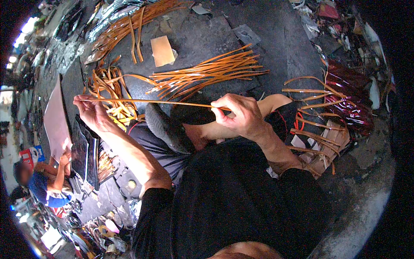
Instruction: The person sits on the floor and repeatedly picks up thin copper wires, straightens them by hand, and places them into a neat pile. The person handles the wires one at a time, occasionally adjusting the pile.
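Note:
A thin brown strip (159, 102), leather-like and glossy, stretches almost level between my two hands in front of my crossed legs. My left hand (92, 113) pinches its left end between thumb and fingers. At the other end my right hand (240, 113) closes round it, the thumb against the curled fingers. Just beyond the strip, a loose bundle of similar brown strips (207, 71) lies fanned out on the floor. Below and beyond my left hand is a tangled heap of curled tan strips (113, 86).
Further brown strips (125, 32) lie at the far left, near a tan rectangular piece (163, 51). On the right, strips with looped ends (317, 97) rest by a dark red glossy sheet (347, 97). At the left, another person (47, 183) holds a large pinkish sheet (58, 123).

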Action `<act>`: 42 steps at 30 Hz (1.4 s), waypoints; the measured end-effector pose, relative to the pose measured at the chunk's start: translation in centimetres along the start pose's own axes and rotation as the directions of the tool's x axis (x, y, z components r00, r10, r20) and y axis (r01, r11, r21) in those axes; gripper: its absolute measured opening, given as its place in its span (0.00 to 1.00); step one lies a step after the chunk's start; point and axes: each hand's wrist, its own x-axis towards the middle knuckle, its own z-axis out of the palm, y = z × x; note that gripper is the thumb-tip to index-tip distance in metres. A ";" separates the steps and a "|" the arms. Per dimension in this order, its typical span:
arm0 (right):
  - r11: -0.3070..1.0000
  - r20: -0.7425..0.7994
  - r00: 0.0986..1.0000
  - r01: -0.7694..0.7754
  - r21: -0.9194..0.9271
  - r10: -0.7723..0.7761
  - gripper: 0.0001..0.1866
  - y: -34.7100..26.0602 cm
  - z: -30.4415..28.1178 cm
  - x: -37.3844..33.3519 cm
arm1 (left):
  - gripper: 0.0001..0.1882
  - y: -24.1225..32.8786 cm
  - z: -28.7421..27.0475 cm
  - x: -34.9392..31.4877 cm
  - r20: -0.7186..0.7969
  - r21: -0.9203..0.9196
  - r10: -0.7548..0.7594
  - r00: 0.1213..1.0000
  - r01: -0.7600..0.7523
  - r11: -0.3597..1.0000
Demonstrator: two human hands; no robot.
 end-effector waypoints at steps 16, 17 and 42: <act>1.000 0.155 0.988 -0.004 -0.008 0.005 0.09 0.4 -1.1 -0.6 | 0.08 7.5 -5.9 -0.4 -0.119 0.081 0.081 0.990 -0.071 0.994; 1.000 0.161 0.987 -0.020 -0.003 0.020 0.09 0.5 -1.2 -0.7 | 0.08 7.5 -6.1 -0.4 -0.129 0.099 0.072 0.989 -0.059 0.993; 0.870 -0.139 0.893 -0.450 -0.204 0.429 0.16 12.9 -7.2 0.6 | 0.16 -14.5 -9.7 9.2 0.028 0.975 -0.101 0.995 -0.050 -0.215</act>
